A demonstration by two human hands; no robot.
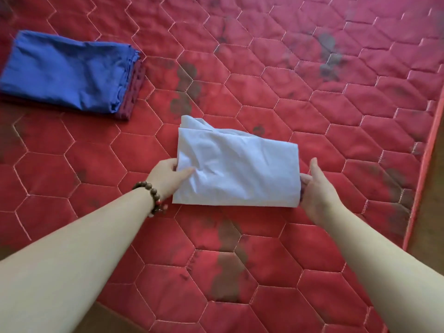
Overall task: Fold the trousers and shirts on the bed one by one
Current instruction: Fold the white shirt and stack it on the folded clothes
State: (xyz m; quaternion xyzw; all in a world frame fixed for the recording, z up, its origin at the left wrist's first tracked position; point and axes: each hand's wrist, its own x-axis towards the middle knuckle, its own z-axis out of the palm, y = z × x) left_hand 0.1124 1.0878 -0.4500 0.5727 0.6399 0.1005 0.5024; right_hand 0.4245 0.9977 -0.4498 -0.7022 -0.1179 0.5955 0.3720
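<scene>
A pale blue-white garment (236, 168), folded into a compact rectangle, lies in the middle of the red quilted bed (312, 97). My left hand (168, 176) grips its left edge, thumb on top and fingers tucked under the cloth. At the right edge, my right hand (317, 191) holds the fold with its fingers hidden under the fabric and the thumb raised. A folded blue garment (67, 70) rests on a folded dark red one (133, 92) at the far left of the bed.
The bed's right edge (422, 164) runs diagonally, with brown floor beyond it. A beaded bracelet (153, 195) circles my left wrist. Dark blotches mark the quilt around the middle.
</scene>
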